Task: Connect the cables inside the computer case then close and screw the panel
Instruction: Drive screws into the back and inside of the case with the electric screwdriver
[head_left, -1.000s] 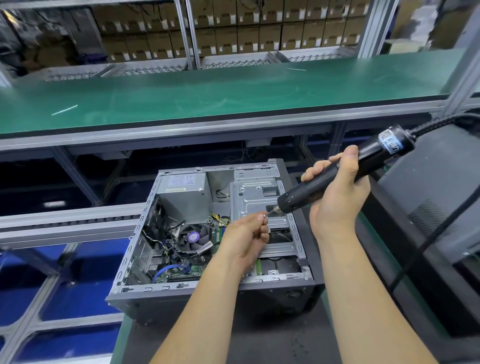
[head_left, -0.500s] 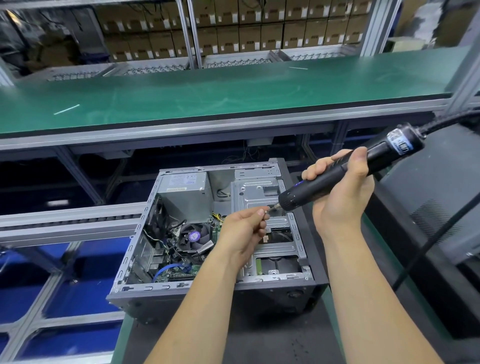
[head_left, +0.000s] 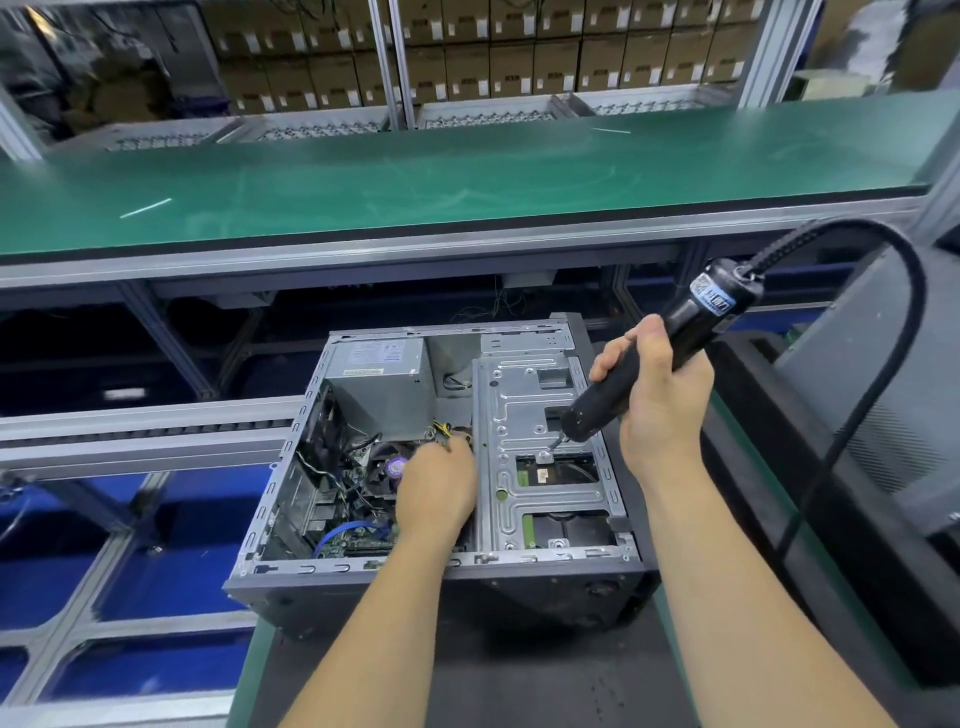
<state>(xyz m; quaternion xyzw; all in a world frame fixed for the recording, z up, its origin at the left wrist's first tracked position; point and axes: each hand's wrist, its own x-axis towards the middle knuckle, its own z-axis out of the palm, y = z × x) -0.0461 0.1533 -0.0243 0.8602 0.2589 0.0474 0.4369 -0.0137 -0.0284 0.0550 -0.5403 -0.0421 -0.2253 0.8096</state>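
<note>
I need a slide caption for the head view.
Right hand sets screwdriver on drive bracket; left hand reaches into open case.

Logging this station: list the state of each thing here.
computer case: side open, panel off
electric screwdriver: tilted, bit on drive cage screw
drive cage: seated in case
right hand: grips screwdriver
left hand: inside case at yellow cables

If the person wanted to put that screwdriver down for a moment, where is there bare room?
The broad green shelf behind the computer case is bare apart from small white strips. The dark mat in front of the case, between the forearms, is also free. Inside the case it is crowded: cables, fan, left hand, and the screwdriver in the right hand.
</note>
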